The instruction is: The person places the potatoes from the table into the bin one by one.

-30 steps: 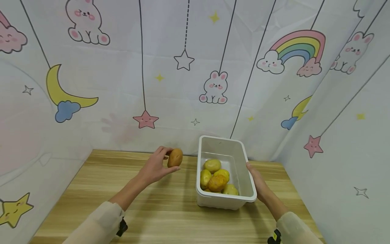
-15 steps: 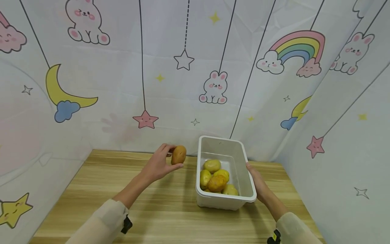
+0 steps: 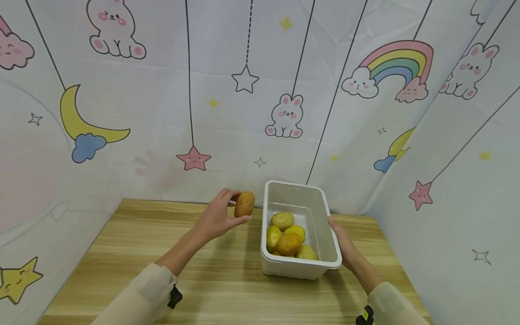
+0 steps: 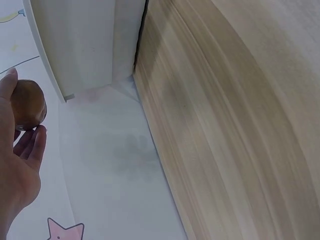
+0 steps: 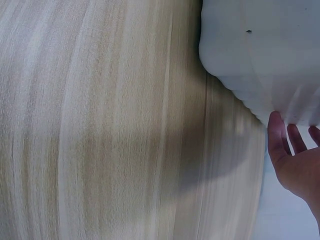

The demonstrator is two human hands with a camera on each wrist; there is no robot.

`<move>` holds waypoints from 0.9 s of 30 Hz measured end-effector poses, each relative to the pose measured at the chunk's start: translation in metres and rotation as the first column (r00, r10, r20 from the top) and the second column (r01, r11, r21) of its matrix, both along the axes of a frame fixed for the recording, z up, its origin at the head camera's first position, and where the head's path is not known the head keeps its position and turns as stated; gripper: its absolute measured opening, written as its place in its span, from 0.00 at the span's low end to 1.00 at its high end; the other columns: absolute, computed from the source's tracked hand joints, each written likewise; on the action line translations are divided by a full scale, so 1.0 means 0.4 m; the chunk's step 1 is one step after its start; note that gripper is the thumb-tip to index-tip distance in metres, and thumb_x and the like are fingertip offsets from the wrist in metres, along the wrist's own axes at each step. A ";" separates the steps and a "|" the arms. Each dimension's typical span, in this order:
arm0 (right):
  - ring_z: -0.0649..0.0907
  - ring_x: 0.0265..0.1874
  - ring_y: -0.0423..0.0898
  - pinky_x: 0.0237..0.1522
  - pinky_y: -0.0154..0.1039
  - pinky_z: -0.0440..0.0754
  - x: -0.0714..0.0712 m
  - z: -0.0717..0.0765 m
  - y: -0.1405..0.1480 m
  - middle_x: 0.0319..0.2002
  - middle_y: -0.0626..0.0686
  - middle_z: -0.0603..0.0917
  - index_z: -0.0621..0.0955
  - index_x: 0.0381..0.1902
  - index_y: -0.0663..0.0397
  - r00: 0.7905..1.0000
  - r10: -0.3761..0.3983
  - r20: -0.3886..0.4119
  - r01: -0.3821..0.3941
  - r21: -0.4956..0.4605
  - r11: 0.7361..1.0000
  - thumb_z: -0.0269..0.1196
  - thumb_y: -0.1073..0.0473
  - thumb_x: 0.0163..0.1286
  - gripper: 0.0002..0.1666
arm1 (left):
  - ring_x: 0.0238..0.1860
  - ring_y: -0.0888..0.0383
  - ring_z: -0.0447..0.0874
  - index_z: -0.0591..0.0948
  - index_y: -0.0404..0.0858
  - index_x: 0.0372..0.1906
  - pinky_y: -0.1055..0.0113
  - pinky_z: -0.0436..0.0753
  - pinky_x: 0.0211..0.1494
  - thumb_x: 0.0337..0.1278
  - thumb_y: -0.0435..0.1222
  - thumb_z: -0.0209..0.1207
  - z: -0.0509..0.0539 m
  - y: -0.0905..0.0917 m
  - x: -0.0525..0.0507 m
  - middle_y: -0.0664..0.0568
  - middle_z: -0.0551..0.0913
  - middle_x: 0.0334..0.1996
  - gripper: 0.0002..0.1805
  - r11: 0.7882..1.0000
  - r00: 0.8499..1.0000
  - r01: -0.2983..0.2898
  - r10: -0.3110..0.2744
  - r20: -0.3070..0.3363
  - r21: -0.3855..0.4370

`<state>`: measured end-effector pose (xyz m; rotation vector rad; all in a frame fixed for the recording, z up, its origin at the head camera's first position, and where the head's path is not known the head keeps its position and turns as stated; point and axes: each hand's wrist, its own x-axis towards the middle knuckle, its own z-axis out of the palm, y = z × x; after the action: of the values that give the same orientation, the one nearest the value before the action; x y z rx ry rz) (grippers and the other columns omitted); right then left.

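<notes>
A brown potato (image 3: pixel 245 204) is pinched between the thumb and fingers of my left hand (image 3: pixel 221 217), raised above the table just left of the bin. The left wrist view also shows this potato (image 4: pixel 28 105) at the fingertips. The white plastic bin (image 3: pixel 302 270) stands on the table with several yellowish potatoes (image 3: pixel 282 220) inside, mostly along its left side. A browner potato (image 3: pixel 289 244) lies on top of them. My right hand (image 3: pixel 344 241) holds the bin's right side at the rim. In the right wrist view its fingers (image 5: pixel 276 135) touch the outer wall; the thumb is out of sight there.
The wooden table (image 3: pixel 162 253) runs back to a white curtain (image 3: pixel 227 135) printed with rabbits, stars and a rainbow. The curtain also closes off both sides. Table surface shows left of the bin and in front of it.
My left hand has moved right and slightly up, bringing the potato closer to the bin. The right hand and the bin have stayed in place.
</notes>
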<state>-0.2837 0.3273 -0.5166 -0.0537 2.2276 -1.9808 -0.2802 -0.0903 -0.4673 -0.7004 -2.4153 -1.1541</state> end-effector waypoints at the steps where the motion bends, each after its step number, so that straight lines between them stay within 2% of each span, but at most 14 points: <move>1: 0.79 0.63 0.58 0.57 0.44 0.83 0.000 0.000 0.000 0.70 0.72 0.73 0.65 0.79 0.67 1.000 -0.003 0.002 0.003 -0.001 1.000 0.39 0.34 0.87 0.44 | 0.56 0.53 0.82 0.77 0.34 0.64 0.59 0.87 0.59 0.53 0.46 0.81 0.004 0.002 -0.001 0.48 0.78 0.56 0.38 1.000 1.000 -0.001 0.001 -0.001 -0.006; 8: 0.79 0.62 0.57 0.57 0.44 0.82 0.003 0.002 0.000 0.70 0.71 0.73 0.65 0.79 0.66 1.000 -0.013 0.017 0.013 -0.006 1.000 0.40 0.33 0.86 0.45 | 0.55 0.52 0.82 0.77 0.33 0.65 0.56 0.87 0.58 0.53 0.45 0.81 0.025 0.017 -0.004 0.47 0.78 0.56 0.39 1.000 1.000 0.024 -0.024 -0.002 0.004; 12: 0.78 0.64 0.58 0.58 0.45 0.82 0.004 0.003 -0.002 0.71 0.71 0.72 0.64 0.79 0.65 1.000 -0.005 0.016 0.005 -0.005 1.000 0.40 0.33 0.86 0.45 | 0.56 0.54 0.82 0.77 0.34 0.65 0.60 0.87 0.59 0.54 0.47 0.80 0.033 0.025 -0.008 0.48 0.78 0.57 0.39 1.000 1.000 0.026 -0.026 0.004 -0.007; 21: 0.78 0.64 0.57 0.58 0.43 0.82 0.003 0.006 -0.002 0.72 0.71 0.71 0.63 0.80 0.65 1.000 -0.002 0.023 0.002 -0.004 1.000 0.39 0.32 0.86 0.46 | 0.55 0.54 0.81 0.77 0.34 0.65 0.58 0.86 0.59 0.54 0.47 0.80 0.059 0.041 -0.012 0.48 0.78 0.56 0.38 0.999 0.998 0.041 -0.042 -0.046 -0.027; 27: 0.79 0.63 0.57 0.57 0.43 0.82 0.004 0.008 -0.002 0.72 0.71 0.72 0.64 0.80 0.65 1.000 -0.009 0.026 0.009 -0.002 1.000 0.40 0.32 0.86 0.46 | 0.55 0.55 0.81 0.77 0.35 0.65 0.62 0.86 0.59 0.53 0.46 0.81 0.071 0.049 -0.010 0.49 0.78 0.56 0.38 0.998 0.997 0.053 -0.054 -0.051 -0.028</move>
<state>-0.2823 0.3263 -0.5136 -0.0181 2.2139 -1.9777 -0.2844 -0.0706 -0.4387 -0.7984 -2.3869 -1.1120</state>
